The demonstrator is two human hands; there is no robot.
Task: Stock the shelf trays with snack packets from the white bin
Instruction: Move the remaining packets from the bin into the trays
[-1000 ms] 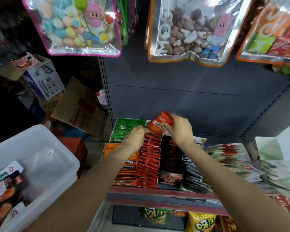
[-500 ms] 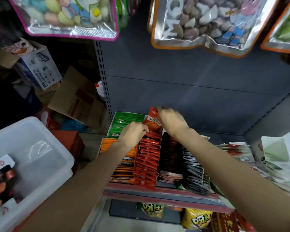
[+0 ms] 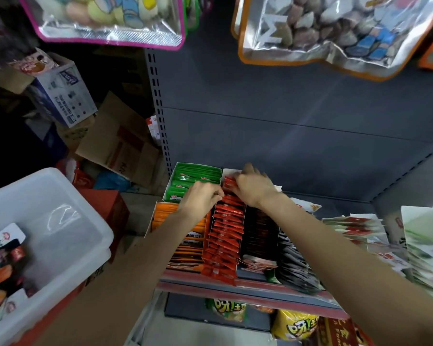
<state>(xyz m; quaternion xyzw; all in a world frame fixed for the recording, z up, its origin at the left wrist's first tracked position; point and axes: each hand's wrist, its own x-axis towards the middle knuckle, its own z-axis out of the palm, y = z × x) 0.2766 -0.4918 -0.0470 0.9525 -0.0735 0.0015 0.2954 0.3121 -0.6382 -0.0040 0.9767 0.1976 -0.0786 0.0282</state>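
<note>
Right hand (image 3: 254, 189) pinches a red snack packet (image 3: 229, 184) at the back end of the red tray (image 3: 224, 236), fingers curled over its top edge. Left hand (image 3: 200, 199), fingers curled under, presses against the rear of the same row; whether it grips a packet cannot be told. The held packet stands just behind the packed red row, close to the tray's white back wall.

Flanking the red tray, a green tray (image 3: 194, 182) sits at the back left, an orange tray (image 3: 183, 236) in front of it, and a dark tray (image 3: 259, 233) with black packets (image 3: 295, 265) to the right, all touching side by side. Loose pale packets (image 3: 355, 227) lie farther right. The shelf's red front lip (image 3: 248, 288) runs below the trays; open grey back panel (image 3: 285, 121) rises above them.

At lower left, the white bin (image 3: 60, 196) holds a few packets (image 3: 3, 258) in its near corner, the rest of its floor bare. Cardboard boxes (image 3: 115, 143) lean beyond it. Clear candy bags (image 3: 335, 33) hang overhead.
</note>
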